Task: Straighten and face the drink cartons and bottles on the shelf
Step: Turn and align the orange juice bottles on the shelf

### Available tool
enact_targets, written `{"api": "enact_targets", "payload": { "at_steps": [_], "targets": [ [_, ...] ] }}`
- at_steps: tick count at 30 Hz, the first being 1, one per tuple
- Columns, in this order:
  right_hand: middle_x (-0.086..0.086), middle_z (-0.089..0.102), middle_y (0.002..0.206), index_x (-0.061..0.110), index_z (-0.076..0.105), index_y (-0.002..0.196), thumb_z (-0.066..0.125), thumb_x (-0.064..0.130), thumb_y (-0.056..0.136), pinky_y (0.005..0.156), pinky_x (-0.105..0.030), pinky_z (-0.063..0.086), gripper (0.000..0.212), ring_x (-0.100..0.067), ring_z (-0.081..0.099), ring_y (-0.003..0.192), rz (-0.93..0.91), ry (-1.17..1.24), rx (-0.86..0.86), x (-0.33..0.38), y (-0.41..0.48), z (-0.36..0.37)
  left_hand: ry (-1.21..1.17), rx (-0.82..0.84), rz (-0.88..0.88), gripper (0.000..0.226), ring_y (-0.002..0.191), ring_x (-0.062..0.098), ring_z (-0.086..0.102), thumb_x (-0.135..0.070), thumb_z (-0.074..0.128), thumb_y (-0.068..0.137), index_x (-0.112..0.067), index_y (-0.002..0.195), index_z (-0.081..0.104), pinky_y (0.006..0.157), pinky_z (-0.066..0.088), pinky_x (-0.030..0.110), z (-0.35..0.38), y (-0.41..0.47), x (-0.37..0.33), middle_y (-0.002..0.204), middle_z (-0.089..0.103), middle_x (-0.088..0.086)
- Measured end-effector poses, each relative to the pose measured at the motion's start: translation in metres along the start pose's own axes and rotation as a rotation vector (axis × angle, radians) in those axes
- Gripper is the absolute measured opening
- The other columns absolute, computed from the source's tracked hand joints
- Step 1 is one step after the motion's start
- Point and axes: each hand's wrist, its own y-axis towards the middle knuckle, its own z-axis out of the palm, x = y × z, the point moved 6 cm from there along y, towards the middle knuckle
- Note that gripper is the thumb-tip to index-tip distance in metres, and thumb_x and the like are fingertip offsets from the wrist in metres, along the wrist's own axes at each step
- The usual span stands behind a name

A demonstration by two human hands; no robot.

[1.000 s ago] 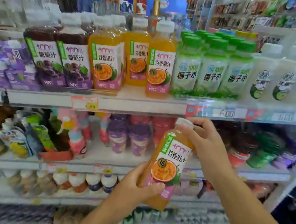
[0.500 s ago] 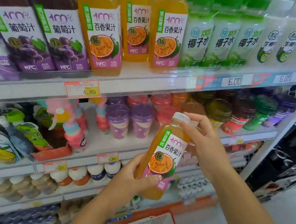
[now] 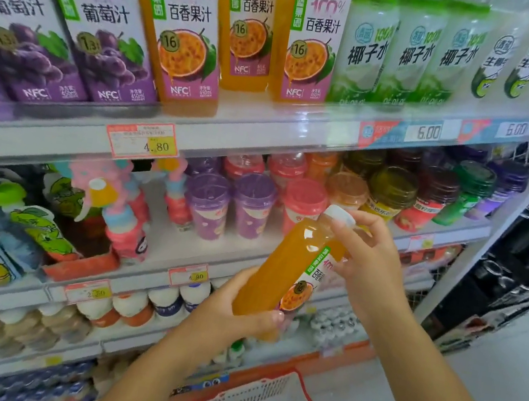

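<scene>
So the passion fruit bottle [image 3: 278, 282] is off the shelf right now, held tilted in mid-air in front of the cup row [image 3: 252, 205], with its white cap [image 3: 340, 216] up and to the right. My left hand [image 3: 227, 316] is wrapped round the bottom end. My right hand [image 3: 369, 272] has its fingers round the neck just under the cap, so both hands are clamped on the one bottle.

The label [image 3: 311, 277] is twisted off to the right and only half showing. My take: roll the bottle with the right hand till the label's square to me and stand it upright. Then lift it over the lip of the top shelf [image 3: 267, 131] into the passion fruit row [image 3: 185, 35]. The middle one up there looks set back, so I'd guess that's the slot. Go in slow, the neighbours are packed tight and easy to knock.
</scene>
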Motion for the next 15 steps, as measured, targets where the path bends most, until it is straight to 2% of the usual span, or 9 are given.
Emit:
{"api": "enact_targets", "payload": {
  "at_steps": [2, 4, 5, 6, 8, 10, 11, 13, 15],
  "targets": [
    [-0.009, 0.066, 0.102, 0.018, 0.06, 0.103, 0.071, 0.017, 0.081, 0.069, -0.042, 0.045, 0.024, -0.022, 0.064, 0.087, 0.028, 0.104, 0.052, -0.001, 0.006, -0.004, -0.205, 0.046, -0.071, 0.069, 0.11, 0.018, 0.067, -0.039, 0.081, 0.069, -0.033, 0.13, 0.05, 0.095, 0.054, 0.043, 0.005, 0.006, 0.006, 0.117, 0.071, -0.009],
    [-0.012, 0.063, 0.106, 0.016, 0.058, 0.108, 0.069, 0.02, 0.077, 0.074, -0.045, 0.045, 0.034, -0.025, 0.062, 0.09, 0.067, 0.171, 0.144, -0.001, 0.012, -0.004, -0.335, 0.048, -0.135, 0.064, 0.108, 0.03, 0.067, -0.025, 0.078, 0.072, -0.02, 0.13, 0.052, 0.089, 0.057, 0.045, 0.013, 0.01, 0.012, 0.117, 0.071, 0.005],
    [-0.013, 0.062, 0.107, 0.016, 0.057, 0.109, 0.068, 0.021, 0.077, 0.074, -0.044, 0.047, 0.034, -0.025, 0.062, 0.091, 0.091, 0.181, 0.198, 0.0, 0.015, -0.003, -0.329, 0.028, -0.126, 0.069, 0.108, 0.029, 0.068, -0.025, 0.08, 0.068, -0.02, 0.131, 0.053, 0.086, 0.058, 0.043, 0.016, 0.012, 0.012, 0.118, 0.071, 0.006],
    [-0.013, 0.062, 0.108, 0.018, 0.057, 0.109, 0.067, 0.021, 0.08, 0.073, -0.041, 0.05, 0.03, -0.025, 0.062, 0.09, 0.11, 0.167, 0.242, 0.0, 0.018, -0.002, -0.263, -0.01, -0.099, 0.076, 0.107, 0.022, 0.068, -0.03, 0.084, 0.064, -0.024, 0.132, 0.051, 0.085, 0.058, 0.039, 0.018, 0.015, 0.011, 0.119, 0.07, 0.0],
    [-0.011, 0.065, 0.106, 0.024, 0.058, 0.107, 0.066, 0.025, 0.087, 0.068, -0.037, 0.053, 0.021, -0.023, 0.065, 0.087, 0.107, 0.031, 0.273, 0.002, 0.026, -0.003, 0.0, -0.185, -0.036, 0.083, 0.105, 0.001, 0.063, -0.041, 0.087, 0.062, -0.045, 0.132, 0.043, 0.085, 0.056, 0.025, 0.015, 0.017, 0.005, 0.124, 0.058, -0.021],
    [-0.008, 0.068, 0.105, 0.032, 0.058, 0.101, 0.069, 0.034, 0.087, 0.065, -0.038, 0.056, 0.018, -0.024, 0.069, 0.085, 0.065, -0.148, 0.218, 0.005, 0.035, -0.007, 0.268, -0.391, 0.041, 0.083, 0.107, -0.012, 0.049, -0.043, 0.085, 0.067, -0.06, 0.127, 0.03, 0.079, 0.05, 0.014, 0.01, 0.015, -0.01, 0.124, 0.038, -0.037],
    [-0.009, 0.067, 0.106, 0.034, 0.058, 0.099, 0.07, 0.035, 0.086, 0.061, -0.036, 0.055, 0.018, -0.025, 0.07, 0.084, 0.05, -0.181, 0.184, 0.006, 0.039, -0.009, 0.364, -0.444, 0.097, 0.082, 0.108, -0.018, 0.041, -0.043, 0.084, 0.068, -0.064, 0.123, 0.026, 0.075, 0.047, 0.011, 0.011, 0.015, -0.016, 0.122, 0.031, -0.041],
    [-0.011, 0.066, 0.109, 0.033, 0.058, 0.099, 0.072, 0.032, 0.085, 0.055, -0.03, 0.052, 0.02, -0.026, 0.069, 0.081, 0.026, -0.16, 0.151, 0.008, 0.043, -0.009, 0.465, -0.464, 0.155, 0.082, 0.107, -0.027, 0.032, -0.045, 0.083, 0.069, -0.067, 0.118, 0.022, 0.071, 0.043, 0.008, 0.014, 0.017, -0.022, 0.118, 0.024, -0.047],
    [-0.012, 0.067, 0.112, 0.028, 0.059, 0.102, 0.077, 0.032, 0.077, 0.064, -0.035, 0.054, 0.031, -0.029, 0.069, 0.09, 0.007, -0.089, 0.169, 0.011, 0.044, -0.007, 0.441, -0.426, 0.142, 0.084, 0.106, -0.027, 0.034, -0.047, 0.084, 0.066, -0.067, 0.12, 0.023, 0.073, 0.044, 0.007, 0.011, 0.02, -0.022, 0.118, 0.027, -0.045]
  ]
}}
